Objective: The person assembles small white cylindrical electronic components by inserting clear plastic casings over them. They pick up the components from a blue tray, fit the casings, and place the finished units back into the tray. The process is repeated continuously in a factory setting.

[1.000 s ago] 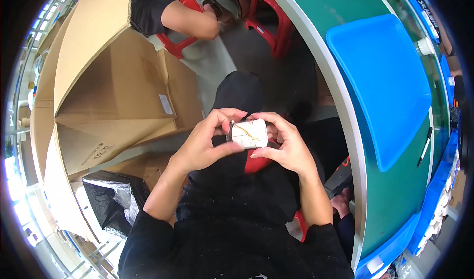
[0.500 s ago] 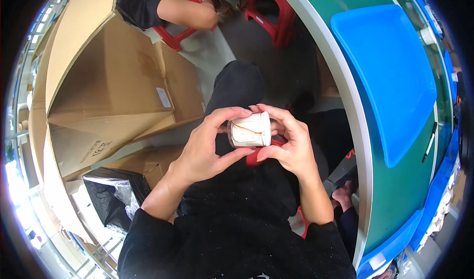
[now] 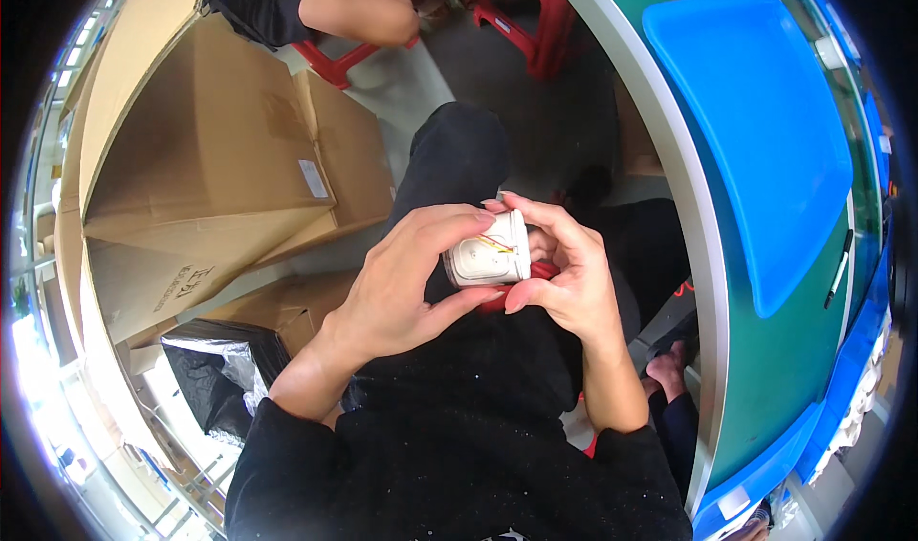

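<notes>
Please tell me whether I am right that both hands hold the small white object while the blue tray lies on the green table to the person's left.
Not quite: the blue tray lies on the green table to the person's right, not left, as the head view shows. The left hand and right hand do both hold the small white object.

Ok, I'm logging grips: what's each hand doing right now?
Left hand: closed, holding the left side of the white container.
Right hand: closed, holding its right end.

Workshop; green workbench [image 3: 765, 388]; blue tray [image 3: 755, 139]; carton [image 3: 210, 139]
</notes>
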Demonstrator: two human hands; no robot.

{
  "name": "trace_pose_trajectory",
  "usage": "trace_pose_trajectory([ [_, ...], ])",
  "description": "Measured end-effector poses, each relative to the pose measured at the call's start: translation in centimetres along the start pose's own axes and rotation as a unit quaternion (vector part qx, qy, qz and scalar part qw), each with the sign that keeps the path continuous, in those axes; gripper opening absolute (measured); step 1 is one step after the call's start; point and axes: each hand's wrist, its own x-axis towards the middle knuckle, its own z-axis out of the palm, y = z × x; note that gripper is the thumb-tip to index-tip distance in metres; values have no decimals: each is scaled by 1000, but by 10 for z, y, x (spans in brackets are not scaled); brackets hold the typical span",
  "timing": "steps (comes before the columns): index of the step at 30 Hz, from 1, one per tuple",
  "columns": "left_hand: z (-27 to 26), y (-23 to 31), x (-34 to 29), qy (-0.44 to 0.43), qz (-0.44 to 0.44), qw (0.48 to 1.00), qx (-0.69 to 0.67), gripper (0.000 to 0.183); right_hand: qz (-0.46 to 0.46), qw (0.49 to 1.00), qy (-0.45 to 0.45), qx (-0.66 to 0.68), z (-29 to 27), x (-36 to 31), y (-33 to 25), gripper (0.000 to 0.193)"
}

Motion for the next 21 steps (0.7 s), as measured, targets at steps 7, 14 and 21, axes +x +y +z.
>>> trace_pose_trajectory([
  [7, 2, -1, -2, -17, -11, 999, -42, 67, -14, 1000, -11, -10, -3, -2, -4, 83],
  [14, 12, 11, 5, 22, -203, 935, -289, 50, 11, 1000, 6, -7, 0, -4, 2, 95],
  [21, 27, -8, 6, 30, -341, 789, -510, 49, -21, 967, 41, -252, 12, -4, -13, 94],
])
